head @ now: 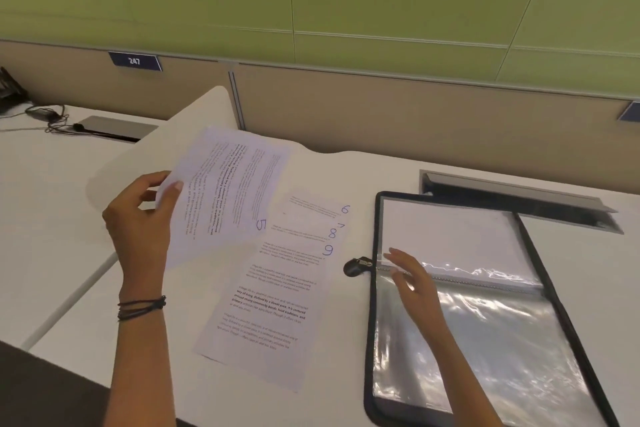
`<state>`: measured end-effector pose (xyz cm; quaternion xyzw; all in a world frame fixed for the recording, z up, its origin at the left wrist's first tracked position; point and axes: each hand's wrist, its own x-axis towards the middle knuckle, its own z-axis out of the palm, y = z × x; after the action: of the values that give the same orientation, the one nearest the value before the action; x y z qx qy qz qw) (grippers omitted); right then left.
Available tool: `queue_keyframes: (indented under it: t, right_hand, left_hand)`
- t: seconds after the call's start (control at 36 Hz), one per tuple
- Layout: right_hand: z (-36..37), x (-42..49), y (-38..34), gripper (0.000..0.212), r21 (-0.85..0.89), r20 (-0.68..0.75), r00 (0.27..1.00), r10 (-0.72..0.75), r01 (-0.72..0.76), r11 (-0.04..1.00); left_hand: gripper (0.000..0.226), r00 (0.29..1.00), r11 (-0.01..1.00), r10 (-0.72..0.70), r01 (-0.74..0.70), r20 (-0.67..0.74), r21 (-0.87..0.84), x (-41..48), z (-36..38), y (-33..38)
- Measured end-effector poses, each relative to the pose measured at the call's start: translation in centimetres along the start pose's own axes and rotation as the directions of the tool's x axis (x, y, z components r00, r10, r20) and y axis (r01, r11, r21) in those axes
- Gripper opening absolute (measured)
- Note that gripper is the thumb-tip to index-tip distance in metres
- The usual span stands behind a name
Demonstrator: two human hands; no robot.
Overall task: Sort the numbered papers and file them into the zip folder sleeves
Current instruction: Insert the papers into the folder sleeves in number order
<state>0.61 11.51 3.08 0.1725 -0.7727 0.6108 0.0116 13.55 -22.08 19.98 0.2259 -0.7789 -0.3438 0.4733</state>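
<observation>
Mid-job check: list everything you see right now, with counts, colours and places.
paper 5: one, white, held up, left of centre
paper stack: 6 to 9 showing, white, fanned on the desk
zip folder: one, black rim, clear sleeves, open, right
zipper pull: one, black, folder's left edge
desk hatches: two, grey, far left and right
247 plate: one, blue, partition
left hand: holds paper 5
right hand: fingers straight, on the folder

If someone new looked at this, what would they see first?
The left hand holds up the paper marked 5, left of centre. Beside it, the fanned papers numbered 6 to 9 lie on the white table. At right, the right hand touches the shiny sleeve of the open zip folder.
</observation>
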Motion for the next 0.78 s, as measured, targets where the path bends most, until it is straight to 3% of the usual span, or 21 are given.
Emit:
queue_keyframes:
  t: [0.36,0.5,0.78]
  right_hand:
    - [-7.1,-0.8,-1.6,0.027,-0.015,-0.164,0.986,-0.003,0.001,1.0]
    - [-9.6,-1.6,-1.7,0.03,-0.012,-0.211,0.977,0.012,-0.015,1.0]
    - [-14.9,-3.0,-1.9,0.033,0.005,-0.344,0.932,0.11,-0.115,0.993]
  left_hand:
    - [0.019,0.975,0.982,0.111,-0.078,0.194,-0.172,-3.1,6.1,6.5]
    - [0.008,0.956,0.947,0.06,0.035,0.286,-0.318,-4.8,8.2,9.0]
    - [0.018,0.867,0.834,0.054,0.234,0.496,-0.5,-8.1,12.9,12.5]
